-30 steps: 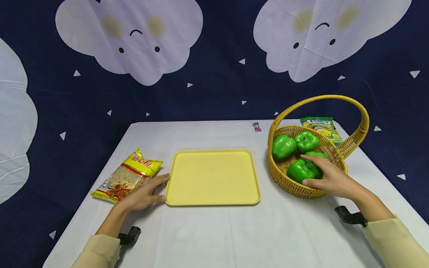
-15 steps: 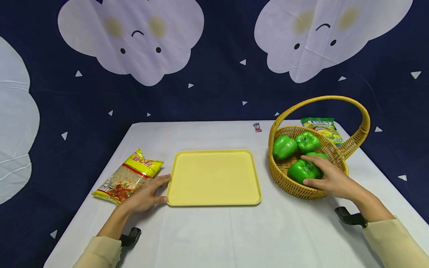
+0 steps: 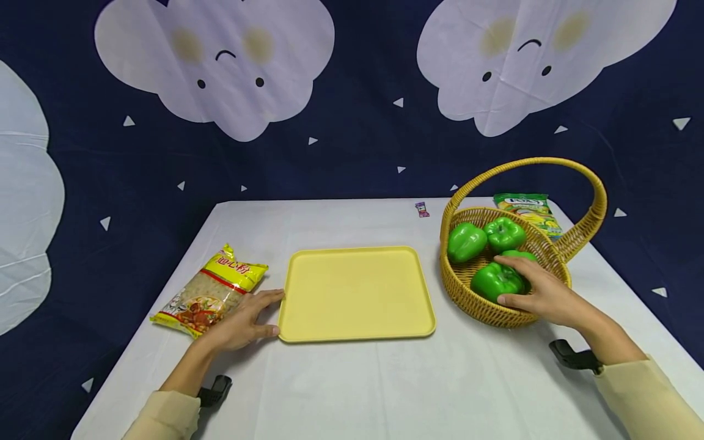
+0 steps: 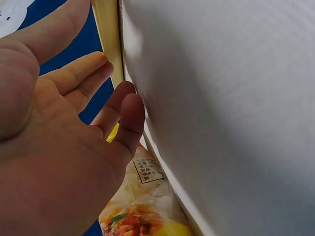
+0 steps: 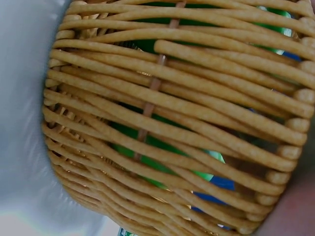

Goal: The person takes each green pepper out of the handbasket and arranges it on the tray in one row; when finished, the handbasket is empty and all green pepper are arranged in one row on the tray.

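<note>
A yellow rectangular tray (image 3: 357, 293) lies flat on the white table. My left hand (image 3: 242, 324) is at its left side, fingers extended; thumb and fingertips lie at the tray's edge. In the left wrist view, the left hand (image 4: 64, 147) shows its palm and slightly bent fingers beside the tray edge (image 4: 109, 34). My right hand (image 3: 544, 293) reaches into a wicker basket (image 3: 478, 308), its thumb and fingers around a green bell pepper (image 3: 495, 281). In the right wrist view, the basket's woven wall (image 5: 172, 108) hides most of the right hand.
More green bell peppers (image 3: 466, 242) sit in the basket, under its tall handle (image 3: 528, 161). A yellow food packet (image 3: 211, 290) lies beside the left hand. A small purple wrapped candy (image 3: 421, 209) and a green packet (image 3: 530, 214) lie toward the back.
The tray has slid slightly right and toward the front, turning a little, with the left hand following at its edge. The right hand keeps its place at the bell pepper.
</note>
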`<state>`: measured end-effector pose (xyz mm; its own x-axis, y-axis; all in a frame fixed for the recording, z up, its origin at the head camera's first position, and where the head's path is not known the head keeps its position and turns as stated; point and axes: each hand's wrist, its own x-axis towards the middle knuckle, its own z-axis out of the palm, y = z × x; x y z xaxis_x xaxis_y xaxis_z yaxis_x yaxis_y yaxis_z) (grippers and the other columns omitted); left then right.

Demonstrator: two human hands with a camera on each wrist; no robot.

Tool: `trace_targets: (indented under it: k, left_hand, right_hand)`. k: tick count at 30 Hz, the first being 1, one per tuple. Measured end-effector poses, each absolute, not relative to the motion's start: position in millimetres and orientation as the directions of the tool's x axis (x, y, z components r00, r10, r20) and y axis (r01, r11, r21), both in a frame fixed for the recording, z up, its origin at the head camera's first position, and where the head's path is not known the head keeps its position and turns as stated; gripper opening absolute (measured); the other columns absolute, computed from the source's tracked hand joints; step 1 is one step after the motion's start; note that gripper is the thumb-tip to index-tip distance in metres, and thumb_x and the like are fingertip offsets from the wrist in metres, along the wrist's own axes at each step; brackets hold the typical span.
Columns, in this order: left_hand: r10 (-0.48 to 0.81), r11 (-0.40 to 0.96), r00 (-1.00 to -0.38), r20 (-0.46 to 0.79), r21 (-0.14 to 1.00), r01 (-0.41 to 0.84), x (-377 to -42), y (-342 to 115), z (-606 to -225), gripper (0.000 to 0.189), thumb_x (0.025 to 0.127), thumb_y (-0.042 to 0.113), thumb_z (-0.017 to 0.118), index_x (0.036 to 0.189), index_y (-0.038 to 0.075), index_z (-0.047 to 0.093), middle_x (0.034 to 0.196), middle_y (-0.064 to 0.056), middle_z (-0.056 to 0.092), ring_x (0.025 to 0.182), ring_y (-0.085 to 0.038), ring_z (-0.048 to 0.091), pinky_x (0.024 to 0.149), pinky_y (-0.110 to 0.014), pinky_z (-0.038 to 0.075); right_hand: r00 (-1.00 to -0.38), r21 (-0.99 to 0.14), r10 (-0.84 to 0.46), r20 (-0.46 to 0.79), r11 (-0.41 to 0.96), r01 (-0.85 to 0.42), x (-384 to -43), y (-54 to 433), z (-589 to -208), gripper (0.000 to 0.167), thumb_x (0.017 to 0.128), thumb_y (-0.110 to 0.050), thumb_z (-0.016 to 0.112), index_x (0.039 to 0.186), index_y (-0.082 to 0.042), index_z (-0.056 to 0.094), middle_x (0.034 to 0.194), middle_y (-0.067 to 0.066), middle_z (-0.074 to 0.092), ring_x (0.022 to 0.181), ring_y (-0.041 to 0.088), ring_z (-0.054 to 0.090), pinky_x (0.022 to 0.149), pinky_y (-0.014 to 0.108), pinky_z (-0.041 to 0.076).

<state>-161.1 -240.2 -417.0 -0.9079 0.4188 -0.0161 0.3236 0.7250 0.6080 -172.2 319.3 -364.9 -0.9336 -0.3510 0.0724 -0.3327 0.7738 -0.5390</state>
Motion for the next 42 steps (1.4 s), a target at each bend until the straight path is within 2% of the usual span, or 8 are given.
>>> trace_targets:
  k: [4, 10, 16, 31, 32, 35, 39, 42]
  left_hand:
    - [0.43, 0.718, -0.903, -0.001, 0.607, 0.341, -162.5, -240.0, -417.8, 0.07, 0.079, 0.021, 0.074, 0.139, 0.002, 0.043, 0.147, -0.02, 0.04, 0.138, -0.044, 0.025, 0.109, -0.067, 0.014]
    - [0.444, 0.693, -0.896, -0.003, 0.634, 0.342, -165.6, -239.0, -418.9, 0.073, 0.08, 0.019, 0.073, 0.142, 0.003, 0.039, 0.15, -0.019, 0.035, 0.141, -0.045, 0.02, 0.112, -0.066, 0.003]
    - [0.431, 0.693, -0.902, -0.034, 0.653, 0.307, -166.7, -240.1, -421.2, 0.075, 0.08, 0.019, 0.074, 0.143, 0.004, 0.038, 0.152, -0.018, 0.032, 0.142, -0.045, 0.014, 0.113, -0.065, -0.002]
    - [0.411, 0.706, -0.909, -0.07, 0.655, 0.269, -164.9, -240.3, -420.9, 0.075, 0.08, 0.023, 0.073, 0.144, 0.008, 0.038, 0.155, -0.013, 0.029, 0.142, -0.049, 0.005, 0.107, -0.072, 0.006]
    - [0.411, 0.707, -0.909, -0.071, 0.654, 0.269, -164.9, -240.4, -421.0, 0.075, 0.081, 0.024, 0.073, 0.144, 0.008, 0.037, 0.155, -0.013, 0.029, 0.142, -0.049, 0.005, 0.107, -0.073, 0.007]
    - [0.413, 0.707, -0.908, -0.074, 0.654, 0.269, -165.1, -240.6, -421.3, 0.075, 0.081, 0.025, 0.073, 0.145, 0.008, 0.037, 0.155, -0.012, 0.028, 0.142, -0.048, 0.006, 0.107, -0.073, 0.009]
    - [0.413, 0.707, -0.908, -0.071, 0.653, 0.271, -165.1, -240.8, -421.6, 0.075, 0.081, 0.025, 0.072, 0.145, 0.009, 0.037, 0.155, -0.012, 0.028, 0.141, -0.047, 0.008, 0.106, -0.072, 0.011]
    - [0.413, 0.706, -0.908, -0.071, 0.654, 0.27, -164.7, -240.5, -421.1, 0.075, 0.081, 0.025, 0.073, 0.145, 0.009, 0.037, 0.155, -0.012, 0.029, 0.141, -0.047, 0.008, 0.106, -0.072, 0.012]
  right_hand:
    - [-0.934, -0.541, -0.349, 0.077, 0.772, -0.333, -172.2, 319.8, -364.9, 0.077, 0.082, -0.033, 0.072, 0.143, -0.004, 0.035, 0.139, 0.027, 0.035, 0.12, 0.042, 0.04, 0.089, 0.059, 0.041]
    - [-0.939, -0.542, -0.338, 0.067, 0.778, -0.318, -172.4, 320.9, -364.5, 0.075, 0.083, -0.034, 0.071, 0.143, -0.006, 0.036, 0.141, 0.026, 0.034, 0.122, 0.042, 0.039, 0.089, 0.06, 0.041]
    - [-0.941, -0.543, -0.33, 0.075, 0.778, -0.316, -172.7, 320.5, -363.5, 0.075, 0.083, -0.034, 0.071, 0.143, -0.006, 0.036, 0.143, 0.028, 0.033, 0.124, 0.044, 0.037, 0.09, 0.061, 0.04]
    - [-0.926, -0.555, -0.325, 0.191, 0.743, -0.375, -171.1, 315.2, -348.2, 0.073, 0.079, -0.024, 0.076, 0.141, -0.008, 0.041, 0.141, 0.025, 0.037, 0.125, 0.044, 0.035, 0.091, 0.064, 0.035]
    - [-0.925, -0.553, -0.324, 0.199, 0.742, -0.379, -171.0, 314.6, -347.0, 0.073, 0.079, -0.024, 0.076, 0.141, -0.009, 0.041, 0.14, 0.025, 0.038, 0.124, 0.042, 0.036, 0.091, 0.063, 0.036]
    - [-0.918, -0.529, -0.32, 0.235, 0.75, -0.397, -170.8, 312.4, -343.7, 0.073, 0.078, -0.023, 0.077, 0.141, -0.012, 0.042, 0.138, 0.021, 0.042, 0.119, 0.031, 0.04, 0.09, 0.044, 0.039]
    - [-0.899, -0.493, -0.321, 0.297, 0.755, -0.432, -170.7, 308.1, -339.4, 0.073, 0.076, -0.022, 0.079, 0.14, -0.014, 0.045, 0.134, 0.015, 0.047, 0.112, 0.006, 0.039, 0.081, 0.019, 0.035]
    - [-0.889, -0.49, -0.329, 0.319, 0.746, -0.452, -170.4, 304.3, -335.2, 0.074, 0.075, -0.021, 0.08, 0.14, -0.015, 0.045, 0.134, 0.016, 0.047, 0.112, 0.004, 0.037, 0.082, 0.021, 0.036]
